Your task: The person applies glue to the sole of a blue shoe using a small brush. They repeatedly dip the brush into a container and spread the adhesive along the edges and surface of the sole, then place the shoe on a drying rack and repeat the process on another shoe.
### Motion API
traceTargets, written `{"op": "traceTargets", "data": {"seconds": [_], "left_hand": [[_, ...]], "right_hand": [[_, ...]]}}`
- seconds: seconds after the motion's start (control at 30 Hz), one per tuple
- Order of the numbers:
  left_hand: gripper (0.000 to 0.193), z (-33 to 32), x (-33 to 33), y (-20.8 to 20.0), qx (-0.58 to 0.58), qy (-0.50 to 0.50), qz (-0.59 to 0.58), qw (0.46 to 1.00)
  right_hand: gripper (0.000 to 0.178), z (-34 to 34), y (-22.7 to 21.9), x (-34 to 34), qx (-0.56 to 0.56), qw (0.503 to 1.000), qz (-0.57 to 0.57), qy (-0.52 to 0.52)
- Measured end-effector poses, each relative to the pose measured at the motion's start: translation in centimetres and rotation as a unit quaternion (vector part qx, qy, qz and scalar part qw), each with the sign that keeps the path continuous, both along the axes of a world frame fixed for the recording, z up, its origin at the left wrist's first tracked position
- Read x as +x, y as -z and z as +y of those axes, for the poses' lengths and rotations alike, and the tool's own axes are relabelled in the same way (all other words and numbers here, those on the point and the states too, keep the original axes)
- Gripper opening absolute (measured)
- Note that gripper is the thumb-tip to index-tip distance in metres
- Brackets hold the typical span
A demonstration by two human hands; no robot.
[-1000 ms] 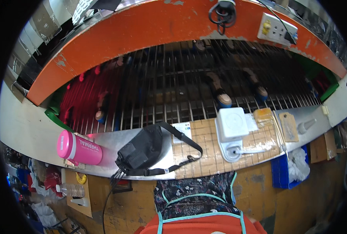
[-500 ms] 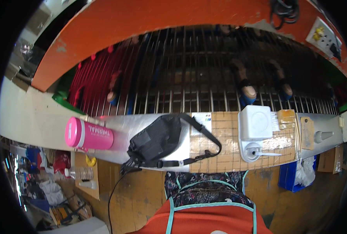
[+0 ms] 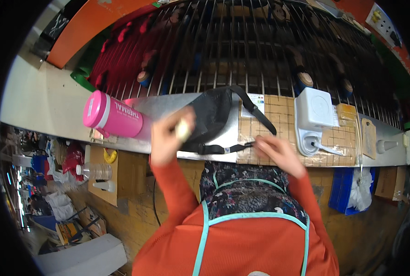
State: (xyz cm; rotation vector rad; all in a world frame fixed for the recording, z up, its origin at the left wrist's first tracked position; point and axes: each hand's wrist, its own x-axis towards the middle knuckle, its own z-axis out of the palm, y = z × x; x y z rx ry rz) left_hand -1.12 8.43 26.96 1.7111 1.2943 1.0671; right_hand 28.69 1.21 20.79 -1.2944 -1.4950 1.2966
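A black mesh bag [image 3: 210, 115] with a webbing strap [image 3: 260, 117] lies on the metal worktop, its strap looping to the right. Over the bag's left part is my left hand [image 3: 167, 138], smeared by motion. Its fingers are closed on a small pale yellowish object [image 3: 183, 130], too blurred to name. My right hand [image 3: 281, 155] is at the lower end of the strap loop, fingertips together on the webbing near its buckle and hiding that stretch. Left of my left hand, a pink thermal jug [image 3: 122, 117] leans over on the worktop.
Right of the strap stands a white plastic dispenser [image 3: 314, 110] on taped cardboard [image 3: 278, 110]. Beyond it are an amber block [image 3: 346, 114] and a grey cone-shaped piece [image 3: 386, 146]. Metal bars [image 3: 205, 60] with shoes among them border the far edge. A blue bin [image 3: 345, 193] stands below right.
Both my hands have come into view, the left over the bag with a small pale object, the right at the strap. The view has shifted, so the worktop appears higher.
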Motion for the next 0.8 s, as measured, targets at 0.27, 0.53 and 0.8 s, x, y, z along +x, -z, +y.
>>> {"op": "traceTargets", "data": {"seconds": [0.27, 0.53, 0.8], "left_hand": [[0.072, 7.1, -0.1, 6.3, -0.154, -0.125, 0.393, 0.898], [0.072, 4.3, 0.4, 5.6, -0.206, -0.246, 0.369, 0.872], [0.072, 3.7, 1.0, 5.9, -0.226, -0.242, 0.392, 0.858]], "right_hand": [[0.042, 9.9, 4.3, -8.5, -0.029, 0.994, 0.099, 0.039], [0.030, 13.4, 4.9, -11.6, 0.102, 0.994, -0.037, 0.028], [0.040, 12.8, 2.1, -9.7, 0.071, 0.996, -0.054, 0.016]]}}
